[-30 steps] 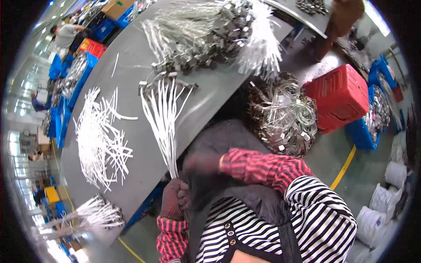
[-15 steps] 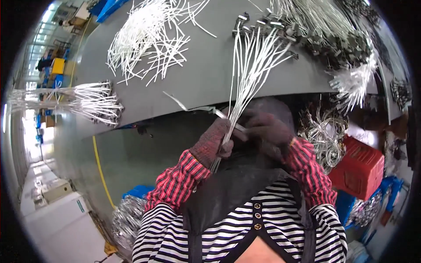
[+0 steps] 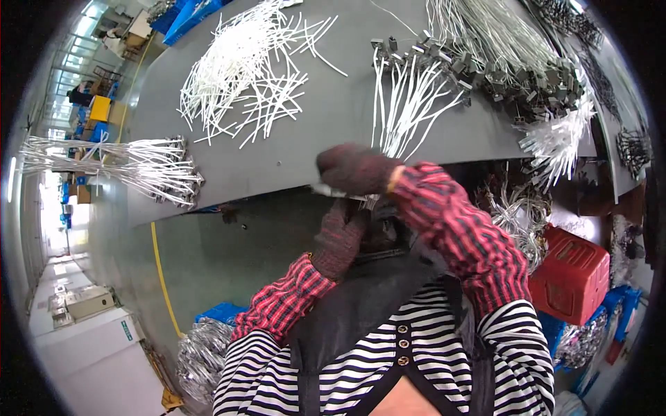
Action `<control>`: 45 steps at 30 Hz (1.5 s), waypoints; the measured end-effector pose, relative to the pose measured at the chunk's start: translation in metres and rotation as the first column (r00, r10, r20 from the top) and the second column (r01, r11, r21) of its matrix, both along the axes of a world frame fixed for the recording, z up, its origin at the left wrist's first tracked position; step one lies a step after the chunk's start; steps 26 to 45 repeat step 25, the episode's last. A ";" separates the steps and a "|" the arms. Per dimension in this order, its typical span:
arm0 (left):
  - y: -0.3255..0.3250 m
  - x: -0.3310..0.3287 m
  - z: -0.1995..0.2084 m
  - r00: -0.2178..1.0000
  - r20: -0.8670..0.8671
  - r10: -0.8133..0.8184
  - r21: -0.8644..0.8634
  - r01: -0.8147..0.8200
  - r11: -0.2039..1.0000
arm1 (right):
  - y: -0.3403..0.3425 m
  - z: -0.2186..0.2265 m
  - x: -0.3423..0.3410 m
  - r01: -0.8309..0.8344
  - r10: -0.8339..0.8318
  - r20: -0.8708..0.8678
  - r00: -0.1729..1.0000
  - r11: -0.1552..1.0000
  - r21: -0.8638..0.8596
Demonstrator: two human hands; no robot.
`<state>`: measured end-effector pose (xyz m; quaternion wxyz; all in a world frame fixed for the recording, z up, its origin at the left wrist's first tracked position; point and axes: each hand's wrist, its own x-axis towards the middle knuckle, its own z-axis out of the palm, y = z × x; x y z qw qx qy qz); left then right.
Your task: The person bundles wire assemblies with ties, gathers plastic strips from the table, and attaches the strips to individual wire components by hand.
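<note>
A bundle of white wires (image 3: 399, 114) with small dark connectors at its far end lies over the table edge. My left hand (image 3: 340, 239), in a dark knit glove, is closed round the bundle's lower part, mostly hidden behind my right hand and wrist. My right hand (image 3: 355, 168), also gloved and blurred, crosses in front of the bundle with its fingers curled, to the left of the wires. A short piece of pale strip (image 3: 322, 188) shows just under its fingers; the rest of the strip is hidden.
On the grey table (image 3: 277, 163) lie a loose heap of white wires (image 3: 243, 66), a tied wire bundle (image 3: 149, 163) at left and many connector wires (image 3: 513, 62) at right. A red crate (image 3: 570, 274) stands lower right, beside coiled wires (image 3: 517, 225).
My right hand has swung from the right of the bundle across its front to the left. The pale strip, seen earlier stretching left from the bundle, is now mostly covered.
</note>
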<state>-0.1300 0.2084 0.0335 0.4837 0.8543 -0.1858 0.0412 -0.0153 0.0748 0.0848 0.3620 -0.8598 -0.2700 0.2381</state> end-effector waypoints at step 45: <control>-0.009 0.018 0.028 0.628 -0.773 -0.089 -0.396 -0.368 0.841 | -0.112 -0.042 -0.117 0.121 -0.141 0.048 0.989 0.950 0.286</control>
